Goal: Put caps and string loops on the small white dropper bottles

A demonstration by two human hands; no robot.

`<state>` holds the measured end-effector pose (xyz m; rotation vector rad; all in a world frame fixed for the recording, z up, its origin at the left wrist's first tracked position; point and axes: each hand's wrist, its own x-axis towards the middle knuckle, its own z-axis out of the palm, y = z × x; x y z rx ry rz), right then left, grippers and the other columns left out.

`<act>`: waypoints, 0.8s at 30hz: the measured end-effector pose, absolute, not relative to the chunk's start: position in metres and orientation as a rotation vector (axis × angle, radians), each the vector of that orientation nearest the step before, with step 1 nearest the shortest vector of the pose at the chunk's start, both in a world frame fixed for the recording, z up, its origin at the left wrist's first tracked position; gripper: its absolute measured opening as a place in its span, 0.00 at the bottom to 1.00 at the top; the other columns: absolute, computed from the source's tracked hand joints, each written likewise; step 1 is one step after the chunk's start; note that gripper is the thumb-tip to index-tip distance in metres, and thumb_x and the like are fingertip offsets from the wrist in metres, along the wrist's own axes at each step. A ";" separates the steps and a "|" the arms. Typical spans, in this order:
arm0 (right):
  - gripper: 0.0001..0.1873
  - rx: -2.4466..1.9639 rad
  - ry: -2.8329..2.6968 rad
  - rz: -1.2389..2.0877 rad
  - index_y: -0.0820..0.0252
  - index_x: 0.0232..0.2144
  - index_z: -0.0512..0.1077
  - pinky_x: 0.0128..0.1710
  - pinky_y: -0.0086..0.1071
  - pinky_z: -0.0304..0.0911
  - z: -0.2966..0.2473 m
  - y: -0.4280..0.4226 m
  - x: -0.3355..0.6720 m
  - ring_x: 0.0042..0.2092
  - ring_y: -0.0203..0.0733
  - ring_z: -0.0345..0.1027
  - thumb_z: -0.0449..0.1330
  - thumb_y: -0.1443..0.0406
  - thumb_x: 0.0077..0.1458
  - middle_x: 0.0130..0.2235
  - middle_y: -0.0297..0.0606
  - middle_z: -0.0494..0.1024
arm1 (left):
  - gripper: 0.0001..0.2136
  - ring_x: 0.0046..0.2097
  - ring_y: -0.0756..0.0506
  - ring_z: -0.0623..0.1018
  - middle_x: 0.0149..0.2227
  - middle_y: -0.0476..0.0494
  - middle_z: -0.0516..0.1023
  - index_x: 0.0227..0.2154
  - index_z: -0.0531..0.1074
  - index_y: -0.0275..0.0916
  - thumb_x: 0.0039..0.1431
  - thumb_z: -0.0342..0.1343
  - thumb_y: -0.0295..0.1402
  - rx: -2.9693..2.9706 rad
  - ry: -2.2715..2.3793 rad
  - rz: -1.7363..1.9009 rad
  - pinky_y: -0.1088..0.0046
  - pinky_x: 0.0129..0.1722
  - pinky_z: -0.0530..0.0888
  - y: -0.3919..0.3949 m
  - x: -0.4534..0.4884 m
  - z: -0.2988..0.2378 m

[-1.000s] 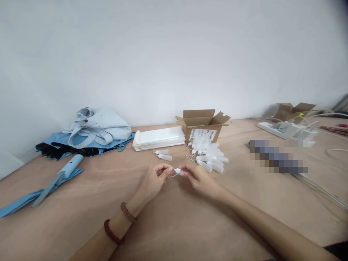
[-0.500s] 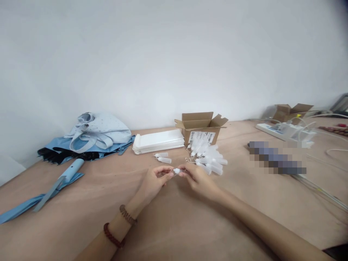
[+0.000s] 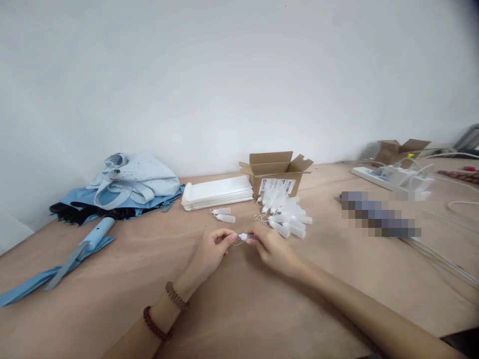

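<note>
Both my hands meet low over the tan table (image 3: 239,319). My right hand (image 3: 275,252) pinches a small white bottle (image 3: 243,236) by its end. My left hand (image 3: 211,252) is closed in a pinch on a thin string loop at the bottle's tip. Just beyond lies a pile of several similar white bottles (image 3: 286,214) with strings. Two more bottles (image 3: 223,215) lie apart to the left of that pile.
An open cardboard box (image 3: 276,172) stands behind the pile, with a stack of white flat bags (image 3: 217,192) beside it. A light blue bag (image 3: 130,179) and a blue folded umbrella (image 3: 71,249) lie left. A power strip with cables (image 3: 392,177) and another box (image 3: 400,149) sit right.
My hands stay together on the small bottle with only slight finger movement. The view has shifted a little.
</note>
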<state>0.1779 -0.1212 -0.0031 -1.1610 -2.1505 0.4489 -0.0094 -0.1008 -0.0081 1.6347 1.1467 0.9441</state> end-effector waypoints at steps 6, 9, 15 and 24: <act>0.09 -1.185 -2.149 0.457 0.62 0.36 0.69 0.39 0.34 0.61 -0.008 -0.123 0.176 0.39 0.43 0.68 0.50 0.71 0.58 0.36 0.43 0.75 | 0.12 0.32 0.46 0.72 0.27 0.45 0.77 0.26 0.77 0.37 0.53 0.54 0.40 1.717 1.132 0.897 0.75 0.28 0.66 -0.099 -0.012 -0.008; 0.06 -1.157 -2.166 0.451 0.61 0.36 0.69 0.39 0.34 0.61 -0.007 -0.121 0.176 0.39 0.43 0.68 0.52 0.69 0.58 0.37 0.42 0.75 | 0.11 0.31 0.46 0.71 0.26 0.46 0.77 0.25 0.78 0.38 0.51 0.56 0.40 1.733 1.136 0.817 0.76 0.28 0.65 -0.094 -0.019 -0.005; 0.11 -1.314 -2.210 0.166 0.64 0.43 0.66 0.43 0.37 0.61 0.004 -0.108 0.191 0.44 0.46 0.66 0.53 0.64 0.59 0.44 0.48 0.71 | 0.10 0.27 0.46 0.70 0.22 0.48 0.76 0.22 0.78 0.40 0.48 0.57 0.40 1.785 1.297 0.770 0.75 0.27 0.62 -0.081 -0.037 0.005; 0.07 -1.753 -2.304 -0.219 0.65 0.35 0.72 0.38 0.38 0.57 0.021 -0.093 0.225 0.43 0.53 0.65 0.56 0.66 0.57 0.38 0.50 0.75 | 0.12 0.35 0.40 0.75 0.31 0.42 0.79 0.35 0.76 0.38 0.54 0.51 0.36 1.930 1.656 0.860 0.69 0.34 0.65 -0.065 -0.051 -0.008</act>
